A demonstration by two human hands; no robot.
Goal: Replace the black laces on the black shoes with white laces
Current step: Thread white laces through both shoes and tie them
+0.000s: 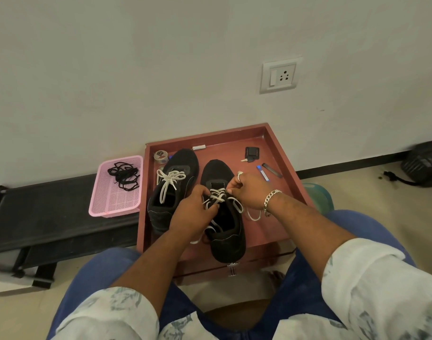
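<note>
Both my forearms reach forward from my lap to a red-brown tray (pixel 281 153) against the wall, where two black shoes stand side by side, long axes running away from me, toes to the wall and heels toward me. My left hand (pixel 194 209) pinches the white lace (pixel 218 196) over the right shoe (pixel 222 217), and my right hand (pixel 249 190) pinches a strand of that lace just beside it. To the left, the other shoe (pixel 172 190) is already laced white, and the black laces (pixel 124 175) lie in a pink basket (pixel 116 207) beside the tray.
</note>
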